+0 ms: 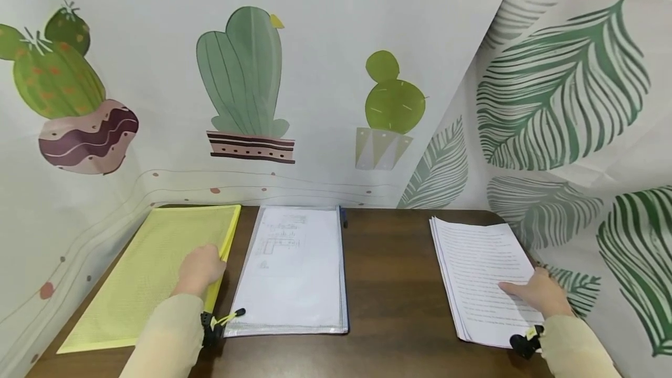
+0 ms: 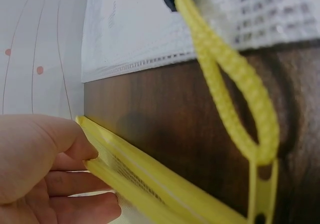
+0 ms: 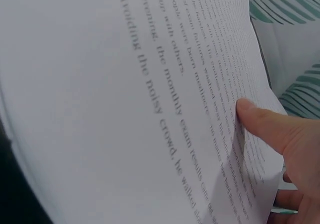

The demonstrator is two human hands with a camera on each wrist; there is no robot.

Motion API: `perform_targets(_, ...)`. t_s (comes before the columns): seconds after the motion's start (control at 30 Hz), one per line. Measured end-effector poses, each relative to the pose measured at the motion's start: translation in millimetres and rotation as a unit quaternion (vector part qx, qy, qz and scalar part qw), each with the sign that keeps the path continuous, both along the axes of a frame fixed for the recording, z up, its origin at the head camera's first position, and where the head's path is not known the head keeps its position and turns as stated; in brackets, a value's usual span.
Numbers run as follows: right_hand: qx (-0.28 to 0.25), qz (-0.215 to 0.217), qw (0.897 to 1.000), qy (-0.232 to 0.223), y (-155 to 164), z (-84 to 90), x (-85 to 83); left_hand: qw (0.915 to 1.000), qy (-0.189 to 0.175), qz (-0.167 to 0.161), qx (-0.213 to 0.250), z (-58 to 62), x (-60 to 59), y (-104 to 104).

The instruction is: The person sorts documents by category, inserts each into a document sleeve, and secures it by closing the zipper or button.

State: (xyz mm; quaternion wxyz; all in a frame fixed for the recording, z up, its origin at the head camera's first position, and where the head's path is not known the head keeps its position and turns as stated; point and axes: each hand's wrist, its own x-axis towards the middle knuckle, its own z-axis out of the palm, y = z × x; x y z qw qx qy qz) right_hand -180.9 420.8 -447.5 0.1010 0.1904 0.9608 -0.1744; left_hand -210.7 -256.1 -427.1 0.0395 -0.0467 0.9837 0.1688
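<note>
Left hand (image 1: 201, 271), pinching one parted edge of a flat yellow mesh pouch (image 1: 152, 261), at the table's left; right hand (image 1: 542, 294), gripping the right edge of a white printed paper stack (image 1: 472, 261) — thumb above, fingers behind. Between them, a clear mesh-bordered document pouch (image 1: 304, 293) on a dark-brown wood-grain table (image 1: 391, 284). Sound handling likely asks for a pinch through the stack's full thickness, sheets square, the yellow edges well apart.

Room lies between clear folder (image 1: 299, 290) and papers (image 1: 480, 270); backdrop (image 1: 325, 104) blocks behind.
</note>
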Motion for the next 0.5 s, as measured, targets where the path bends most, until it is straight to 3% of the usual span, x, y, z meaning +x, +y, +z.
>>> perform_targets(0.3,-0.027,-0.003,1.000,-0.011,-2,5.3,-2.1,1.0000,0.001,0.003,0.002,0.4,2.8,-1)
perform_targets(0.5,-0.027,-0.013,1.000,0.009,-3,10.1,-2.1,1.0000,-0.001,0.000,0.004,-0.7,1.2,-2)
